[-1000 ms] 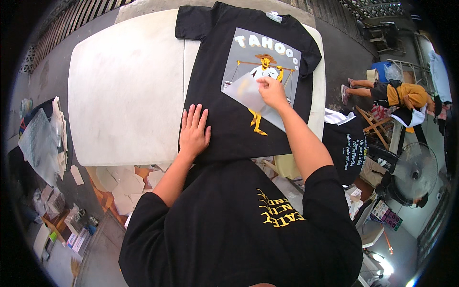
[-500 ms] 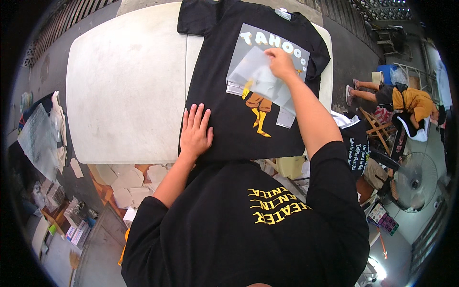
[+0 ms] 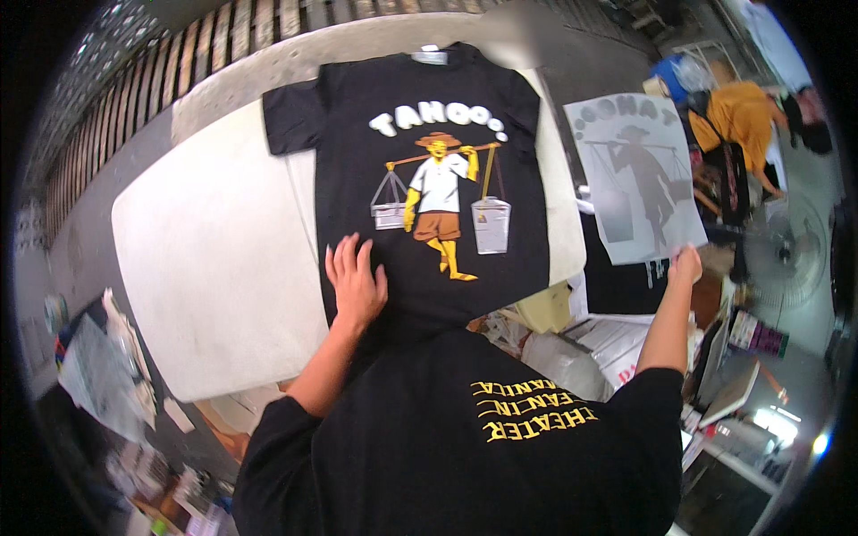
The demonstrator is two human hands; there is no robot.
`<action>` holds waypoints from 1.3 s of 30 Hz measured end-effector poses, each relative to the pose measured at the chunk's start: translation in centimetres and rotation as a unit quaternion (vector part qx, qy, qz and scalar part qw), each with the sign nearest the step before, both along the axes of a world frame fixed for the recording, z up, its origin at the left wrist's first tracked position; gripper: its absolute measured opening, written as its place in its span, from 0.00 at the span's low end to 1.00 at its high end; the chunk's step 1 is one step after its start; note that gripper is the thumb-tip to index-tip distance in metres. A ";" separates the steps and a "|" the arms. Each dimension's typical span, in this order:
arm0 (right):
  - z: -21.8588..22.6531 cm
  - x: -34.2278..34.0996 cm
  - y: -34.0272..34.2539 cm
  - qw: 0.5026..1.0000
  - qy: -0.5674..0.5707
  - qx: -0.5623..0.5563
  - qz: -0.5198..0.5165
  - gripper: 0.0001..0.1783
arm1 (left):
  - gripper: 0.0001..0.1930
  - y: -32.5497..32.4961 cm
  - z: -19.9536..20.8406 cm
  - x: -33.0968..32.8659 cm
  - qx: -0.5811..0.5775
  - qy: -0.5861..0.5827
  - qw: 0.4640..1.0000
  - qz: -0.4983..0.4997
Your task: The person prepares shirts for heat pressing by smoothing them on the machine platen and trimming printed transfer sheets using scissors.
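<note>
four left fingers point(image 3: 364, 261) spread over shirt point(image 3: 435, 188); right fingers point(image 3: 685, 255) pinch film point(image 3: 640, 183) partly hiding another garment point(image 3: 617, 286)

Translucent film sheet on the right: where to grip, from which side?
Likely pinch the translucent film sheet on its bottom edge near the right corner, coming from the person's side, where the right hand holds it: it is thin and flat, and that edge faces the body.

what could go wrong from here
The translucent sheet, pinched near one lower corner by the right hand, might bend or slip. If running, the fan to its right could flap it. The left hand, at the black shirt's lower left, might wrinkle the fabric.
</note>
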State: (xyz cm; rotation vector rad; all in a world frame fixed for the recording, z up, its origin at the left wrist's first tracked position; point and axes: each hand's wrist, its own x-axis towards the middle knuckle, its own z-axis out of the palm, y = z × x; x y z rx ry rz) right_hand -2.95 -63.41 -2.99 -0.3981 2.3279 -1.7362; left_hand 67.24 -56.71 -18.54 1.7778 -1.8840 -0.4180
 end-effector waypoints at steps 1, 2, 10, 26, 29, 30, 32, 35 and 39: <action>0.1 -0.3 4.7 1.000 -0.015 -0.012 -0.011 0.05 | 0.26 -2.9 0.8 -0.8 -0.010 -0.001 0.998 -0.055; -0.2 0.0 9.3 0.999 -0.031 -0.026 -0.023 0.06 | 0.27 -5.9 1.1 -2.1 -0.036 -0.019 0.995 -0.089; -7.3 18.5 54.5 0.959 -0.058 0.156 -0.228 0.08 | 0.35 -13.7 0.0 -10.3 -0.063 -0.209 0.956 -0.195; -22.4 37.7 68.8 0.813 -0.197 0.257 -0.485 0.16 | 0.38 -5.6 -0.6 -16.0 0.010 -0.351 0.927 -0.129; -20.8 32.5 67.5 0.800 -0.133 0.449 -0.374 0.17 | 0.38 -1.1 0.2 -18.3 0.036 -0.348 0.929 -0.122; -20.7 30.3 67.4 0.792 -0.098 0.503 -0.332 0.18 | 0.38 0.6 0.2 -18.4 0.042 -0.349 0.929 -0.114; -21.3 26.2 67.6 0.769 -0.081 0.560 -0.296 0.19 | 0.39 2.5 -0.4 -18.8 0.070 -0.334 0.934 -0.109; -22.8 17.2 66.9 0.785 -0.205 0.530 -0.247 0.21 | 0.41 5.9 -1.3 -16.5 0.113 -0.320 0.936 -0.088; -19.5 6.1 64.5 0.851 -0.351 0.291 -0.261 0.24 | 0.40 7.5 0.7 -17.9 0.155 -0.343 0.916 -0.139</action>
